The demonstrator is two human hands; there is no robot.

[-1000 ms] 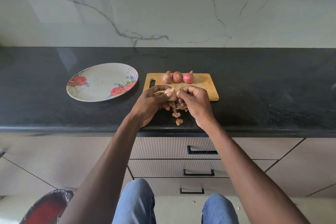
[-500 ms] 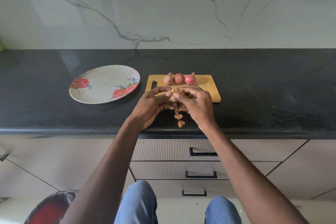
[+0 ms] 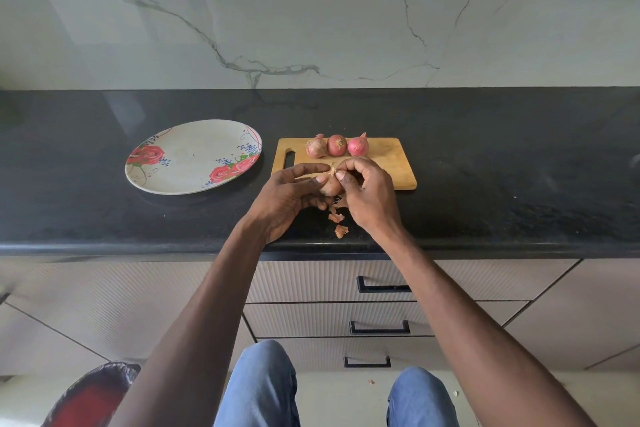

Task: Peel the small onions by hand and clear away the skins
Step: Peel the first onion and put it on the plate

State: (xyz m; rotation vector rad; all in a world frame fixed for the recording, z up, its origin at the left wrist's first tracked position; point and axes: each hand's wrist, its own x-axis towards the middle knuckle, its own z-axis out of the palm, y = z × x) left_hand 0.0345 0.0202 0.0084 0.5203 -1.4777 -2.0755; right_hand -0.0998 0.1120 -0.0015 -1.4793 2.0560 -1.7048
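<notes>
Over the counter's front edge [image 3: 104, 218], left hand [image 3: 287, 198] cradles an onion [image 3: 330, 185], wispy tip pointing away; right hand [image 3: 369, 196] pinches that tip. Fingers hide most of it; long axis unclear.

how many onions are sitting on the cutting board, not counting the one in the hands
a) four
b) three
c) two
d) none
b) Three onions sit in a row along the far edge of the cutting board, while a fourth onion is held between the left hand and right hand, nearer than the row.
</notes>
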